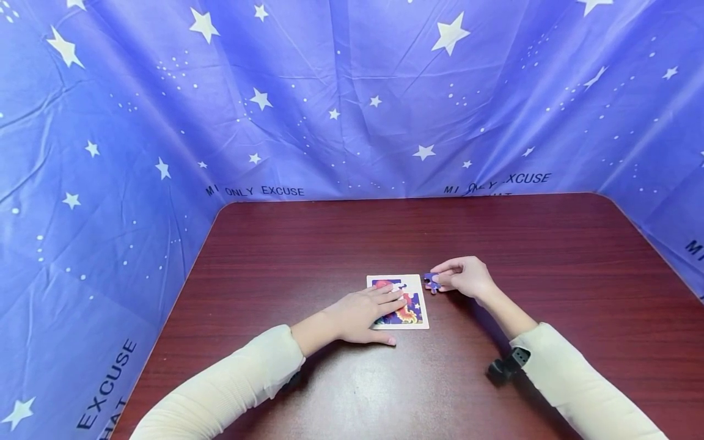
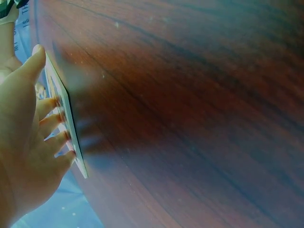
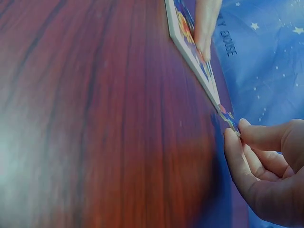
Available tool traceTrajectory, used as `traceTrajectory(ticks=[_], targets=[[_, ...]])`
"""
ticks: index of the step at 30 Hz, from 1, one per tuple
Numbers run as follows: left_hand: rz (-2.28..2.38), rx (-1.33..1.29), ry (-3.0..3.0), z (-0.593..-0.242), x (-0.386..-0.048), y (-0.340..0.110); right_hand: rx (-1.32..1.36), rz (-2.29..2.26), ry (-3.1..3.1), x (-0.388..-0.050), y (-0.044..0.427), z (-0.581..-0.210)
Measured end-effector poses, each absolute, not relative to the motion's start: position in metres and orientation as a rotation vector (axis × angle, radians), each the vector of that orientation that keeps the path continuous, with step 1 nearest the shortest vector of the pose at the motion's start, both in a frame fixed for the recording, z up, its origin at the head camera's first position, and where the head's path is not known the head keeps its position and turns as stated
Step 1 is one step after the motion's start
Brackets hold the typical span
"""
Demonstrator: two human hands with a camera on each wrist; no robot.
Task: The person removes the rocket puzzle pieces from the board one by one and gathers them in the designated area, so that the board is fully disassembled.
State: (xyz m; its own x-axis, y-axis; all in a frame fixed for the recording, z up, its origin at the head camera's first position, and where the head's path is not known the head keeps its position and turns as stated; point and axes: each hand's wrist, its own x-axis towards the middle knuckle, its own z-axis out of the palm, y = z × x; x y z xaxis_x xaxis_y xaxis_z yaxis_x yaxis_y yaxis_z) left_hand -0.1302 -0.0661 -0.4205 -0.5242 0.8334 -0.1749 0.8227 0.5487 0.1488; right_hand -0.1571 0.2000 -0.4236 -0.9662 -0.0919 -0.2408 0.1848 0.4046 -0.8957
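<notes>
A square picture puzzle with a white frame (image 1: 425, 305) lies on the table, showing red, yellow and dark blue artwork and a pale gap near its upper right. My left hand (image 1: 363, 315) rests on it with fingers spread straight, the thumb on the table below its lower edge. In the left wrist view, the fingers of my left hand (image 2: 28, 128) press on the thin board (image 2: 71, 118). Just right of the frame, my right hand (image 1: 466, 278) pinches a dark blue puzzle piece (image 1: 431, 285) between thumb and fingers. In the right wrist view the piece (image 3: 230, 118) is beside the board's corner.
The dark red wooden table (image 1: 286, 244) is enclosed at the back and sides by a blue curtain (image 1: 330, 79) with white stars and lettering. A black device (image 1: 507, 366) is strapped at my right wrist, by the cream sleeve.
</notes>
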Motion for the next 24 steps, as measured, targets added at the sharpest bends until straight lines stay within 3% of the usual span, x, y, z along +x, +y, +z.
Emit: traceTrajectory(ticks=[24], targets=[[0.100, 1.384, 2.552, -0.422, -0.131, -0.067, 0.114, -1.547, 2.527, -0.146, 0.275, -0.421]])
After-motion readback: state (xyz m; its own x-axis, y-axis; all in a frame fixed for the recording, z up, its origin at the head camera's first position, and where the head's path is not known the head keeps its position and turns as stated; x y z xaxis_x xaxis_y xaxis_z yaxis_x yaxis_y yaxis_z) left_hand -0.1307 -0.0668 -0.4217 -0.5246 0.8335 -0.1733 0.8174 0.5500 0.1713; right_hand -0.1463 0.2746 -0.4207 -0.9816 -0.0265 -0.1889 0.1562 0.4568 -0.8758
